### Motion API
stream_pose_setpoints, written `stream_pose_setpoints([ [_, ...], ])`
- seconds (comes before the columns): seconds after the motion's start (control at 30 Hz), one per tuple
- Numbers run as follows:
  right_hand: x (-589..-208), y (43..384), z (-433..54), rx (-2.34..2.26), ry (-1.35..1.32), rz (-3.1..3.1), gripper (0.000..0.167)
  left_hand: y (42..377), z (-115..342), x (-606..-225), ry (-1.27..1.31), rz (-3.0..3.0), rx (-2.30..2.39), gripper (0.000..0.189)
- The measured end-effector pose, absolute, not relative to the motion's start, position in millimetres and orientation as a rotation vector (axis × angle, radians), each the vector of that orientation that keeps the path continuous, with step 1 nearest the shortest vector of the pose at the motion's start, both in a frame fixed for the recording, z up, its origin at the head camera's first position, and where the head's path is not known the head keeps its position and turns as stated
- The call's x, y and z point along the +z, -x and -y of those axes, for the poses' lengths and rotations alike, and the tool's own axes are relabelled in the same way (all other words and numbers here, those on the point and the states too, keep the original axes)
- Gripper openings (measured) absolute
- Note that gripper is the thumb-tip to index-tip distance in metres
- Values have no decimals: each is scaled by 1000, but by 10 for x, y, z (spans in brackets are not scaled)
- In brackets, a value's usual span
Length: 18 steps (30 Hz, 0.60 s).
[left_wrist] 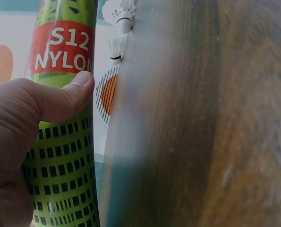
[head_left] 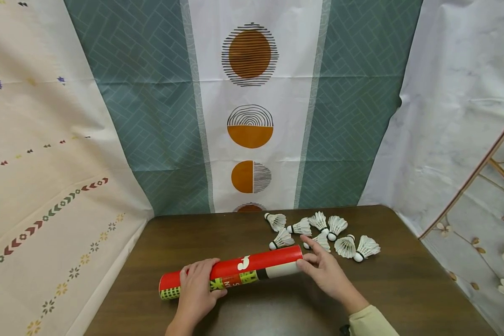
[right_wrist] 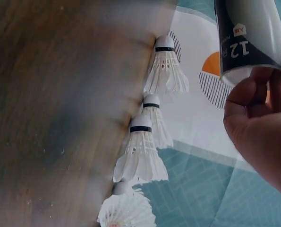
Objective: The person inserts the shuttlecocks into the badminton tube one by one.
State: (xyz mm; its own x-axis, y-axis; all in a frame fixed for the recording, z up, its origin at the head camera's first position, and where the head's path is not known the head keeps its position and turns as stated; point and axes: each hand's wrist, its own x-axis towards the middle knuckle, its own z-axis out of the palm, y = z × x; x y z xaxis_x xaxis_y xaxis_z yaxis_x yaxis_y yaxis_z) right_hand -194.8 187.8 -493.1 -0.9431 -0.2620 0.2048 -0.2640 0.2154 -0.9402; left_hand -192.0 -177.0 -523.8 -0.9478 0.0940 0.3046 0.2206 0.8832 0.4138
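A long shuttlecock tube (head_left: 260, 264), red on top with a green and white side, lies slanted above the dark table, its right end higher. My left hand (head_left: 199, 287) grips it near the left end. In the left wrist view the thumb (left_wrist: 67, 97) presses across the green side, below the "S12 NYLON" print. My right hand (head_left: 325, 273) is at the tube's right end. From the right wrist view, its bent fingers (right_wrist: 239, 101) reach to the tube's mouth; the fingertips are partly hidden there, and I cannot tell whether they pinch anything.
Several white shuttlecocks (head_left: 301, 227) lie scattered at the back right of the table (head_left: 185, 233), close beyond my right hand; one shuttlecock (head_left: 366, 247) is farthest right. A patterned cloth (head_left: 252, 116) hangs behind the table, with light fabric on both sides.
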Motion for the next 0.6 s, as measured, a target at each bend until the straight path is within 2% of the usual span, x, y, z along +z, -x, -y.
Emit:
stream_pose_setpoints([
  [0.13,-4936,1944,-1888,1940,-626,2469,76,1929,1757,-5235,237,2786,-663,85],
  [0.23,-4925,1938,-1943,1899,-554,2484,74,1934,1750,-5233,236,2787,-678,85],
  [0.47,-4861,2013,-2263,1805,-115,2474,67,1941,1751,-5234,232,2781,-690,85],
  [0.6,-4893,2098,-2506,1810,209,2483,78,1940,1751,-5236,230,2789,-685,85],
])
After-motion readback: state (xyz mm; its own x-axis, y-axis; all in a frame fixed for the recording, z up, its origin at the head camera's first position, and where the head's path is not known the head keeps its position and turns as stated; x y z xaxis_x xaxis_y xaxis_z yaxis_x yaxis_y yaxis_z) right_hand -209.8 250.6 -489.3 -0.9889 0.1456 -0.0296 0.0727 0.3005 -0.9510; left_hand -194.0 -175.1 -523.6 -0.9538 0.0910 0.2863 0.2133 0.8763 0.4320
